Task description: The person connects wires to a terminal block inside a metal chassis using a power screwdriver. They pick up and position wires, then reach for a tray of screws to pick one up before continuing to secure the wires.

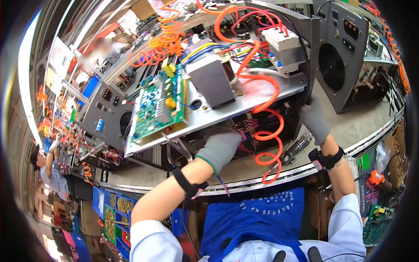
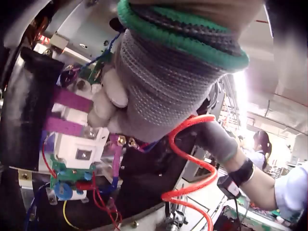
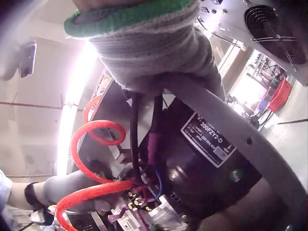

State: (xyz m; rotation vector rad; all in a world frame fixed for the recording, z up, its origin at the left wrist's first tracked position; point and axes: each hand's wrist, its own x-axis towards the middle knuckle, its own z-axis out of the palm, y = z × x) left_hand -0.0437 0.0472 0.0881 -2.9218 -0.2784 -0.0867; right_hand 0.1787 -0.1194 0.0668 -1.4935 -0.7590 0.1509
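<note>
My left hand [image 1: 220, 146], in a grey knit glove, reaches beneath the metal shelf [image 1: 205, 115] of an open machine chassis. In the left wrist view its bent fingers [image 2: 113, 91] press close together at a white terminal block [image 2: 79, 144] with purple strips [image 2: 67, 126]; anything between the fingertips is hidden. My right hand [image 1: 315, 120], gloved alike, is at the chassis's grey frame edge [image 3: 231, 127]. Dark cables [image 3: 136, 139] run down from beneath it, and its fingertips are hidden. A coiled orange hose [image 1: 273, 122] hangs between the hands.
On the shelf sit a green circuit board [image 1: 161, 105] and a grey metal box [image 1: 211, 81]. Pliers [image 1: 176, 148] hang at the shelf edge near my left forearm. A pneumatic driver [image 1: 297, 148] lies on the bench. Another fan-backed chassis [image 1: 345, 56] stands at right; parts bins [image 1: 115, 218] are lower left.
</note>
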